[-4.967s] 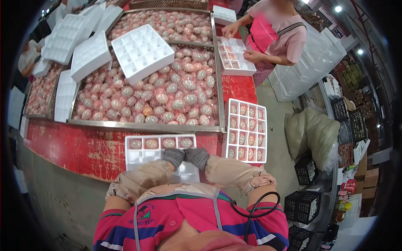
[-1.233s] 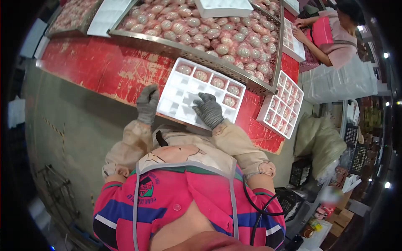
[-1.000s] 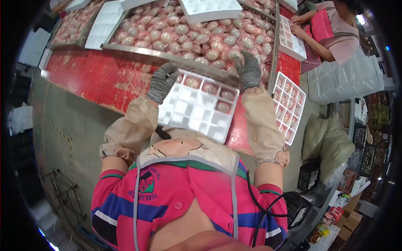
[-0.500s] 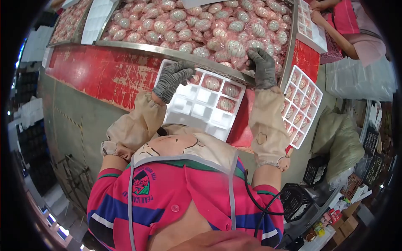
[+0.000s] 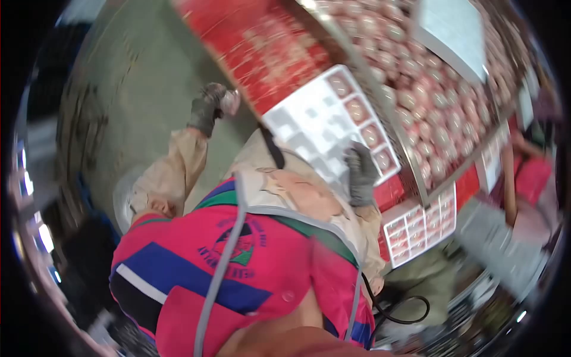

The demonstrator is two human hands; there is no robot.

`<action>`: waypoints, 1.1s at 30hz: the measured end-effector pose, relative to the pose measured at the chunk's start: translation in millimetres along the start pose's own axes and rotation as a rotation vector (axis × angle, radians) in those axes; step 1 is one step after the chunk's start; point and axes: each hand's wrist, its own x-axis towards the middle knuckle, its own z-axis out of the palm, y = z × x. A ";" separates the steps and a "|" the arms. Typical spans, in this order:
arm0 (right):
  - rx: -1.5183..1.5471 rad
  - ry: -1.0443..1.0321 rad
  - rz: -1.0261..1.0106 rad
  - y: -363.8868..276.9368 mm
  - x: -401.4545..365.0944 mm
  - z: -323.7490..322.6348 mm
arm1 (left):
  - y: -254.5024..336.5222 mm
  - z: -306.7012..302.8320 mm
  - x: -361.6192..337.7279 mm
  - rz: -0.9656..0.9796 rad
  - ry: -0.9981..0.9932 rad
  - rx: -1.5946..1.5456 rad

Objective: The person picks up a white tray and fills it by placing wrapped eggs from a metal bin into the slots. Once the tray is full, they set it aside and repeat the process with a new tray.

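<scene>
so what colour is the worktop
The worktop is red with pale scuffed patches, best seen in the head view.

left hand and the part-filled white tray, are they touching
Apart: in the head view, a strip of floor shows plainly between the left hand and the nearest corner of the part-filled white tray.

A gloved worker's L hand (image 5: 209,107), out past the red tabletop (image 5: 267,53) edge, grips a blurred wrapped egg (image 5: 229,102); R hand (image 5: 360,174) is over a white tray (image 5: 297,113) w/ 4 eggs (image 5: 357,110) visible in its bin-side row. Adj.: metal-edged bin (image 5: 395,119) of eggs, white foam pc. (image 5: 452,38) on top. At R, 2nd tray (image 5: 420,229) w/ eggs, & a co-worker (image 5: 532,190), blurry.
</scene>
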 end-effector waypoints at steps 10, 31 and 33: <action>-0.092 -0.031 0.127 -22.9 14.1 2.1 | -217.0 -37.4 49.3 -0.432 0.129 0.246; -0.293 0.597 -0.116 6.1 72.9 -126.5 | 54.9 228.1 13.3 1.180 -0.372 0.429; -0.493 0.582 -0.119 16.3 74.8 -117.6 | 71.3 305.4 -2.8 1.320 -0.571 0.636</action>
